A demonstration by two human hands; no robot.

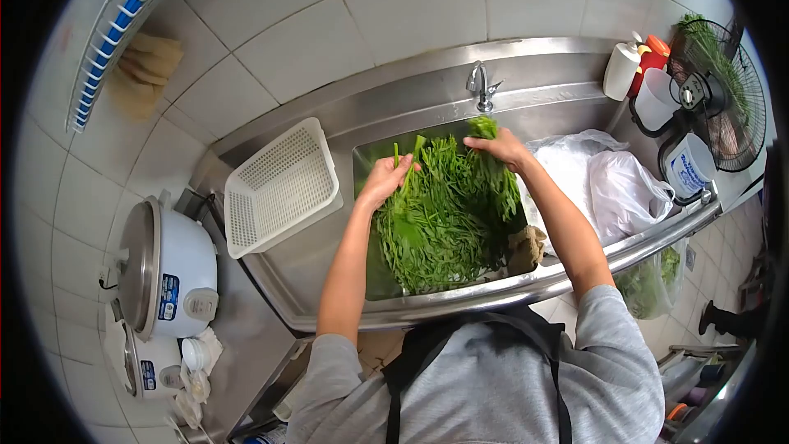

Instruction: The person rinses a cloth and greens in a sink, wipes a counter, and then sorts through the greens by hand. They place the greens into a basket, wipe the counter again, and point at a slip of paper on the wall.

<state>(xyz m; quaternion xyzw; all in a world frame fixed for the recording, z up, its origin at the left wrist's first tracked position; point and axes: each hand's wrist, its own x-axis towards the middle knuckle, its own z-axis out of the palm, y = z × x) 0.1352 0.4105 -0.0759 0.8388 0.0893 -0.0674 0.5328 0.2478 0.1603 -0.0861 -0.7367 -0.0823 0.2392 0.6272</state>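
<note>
Leafy greens [436,230] with long narrow leaves fill much of the steel sink basin [362,166]. My left hand [388,179] is closed around stems of greens at the basin's left side, and leaves hang below it. Higher and to the right, my right hand [499,148] grips a bunch of greens near the faucet [482,86]; stems stick up past the fingers and leaves trail down into the basin. A brown cloth-like lump [526,248] sits at the basin's front right corner.
A white perforated basket [283,189] stands left of the basin. White plastic bags [620,193] lie on the right. Beyond them are a pump bottle [622,68], a white tub [689,166] and a fan [731,90]. Rice cookers [185,259] line the left counter.
</note>
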